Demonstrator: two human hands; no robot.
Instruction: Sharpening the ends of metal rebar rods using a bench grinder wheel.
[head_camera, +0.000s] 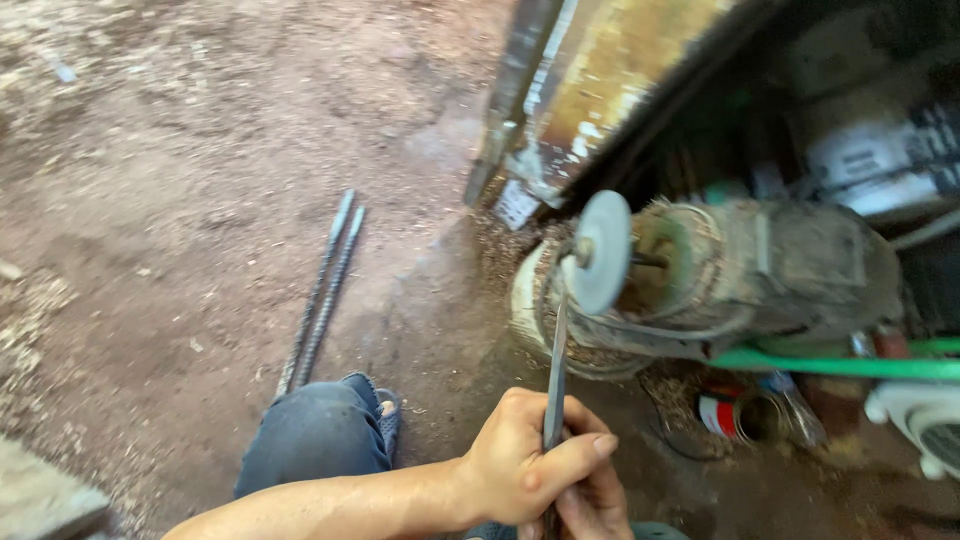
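- head view is looking down at a thin metal rod (556, 370) whose far tip is meeting the lower rim of a small grey grinding wheel (601, 251).
- rod's long axis is running almost straight up the picture, from the hands near the bottom edge away toward the wheel, leaning only slightly.
- wheel is sitting on the shaft of a dusty, worn motor (740, 280), which is lying ahead and to the right of the hands.
- left hand (525, 465) is coming in from the lower left on a bare forearm, curled closed around the rod's near end, thumb laid across the front.
- right hand (595, 512) is showing only as fingers just under and behind the left one, touching it; how tightly it is closing on the rod cannot be told.
- both hands are sitting at the same end of the rod, well apart from the wheel.
- two ribbed steel bars (322, 295) are lying side by side on the dirt floor (180, 200) to the left, beyond a blue-clad knee (315, 435).
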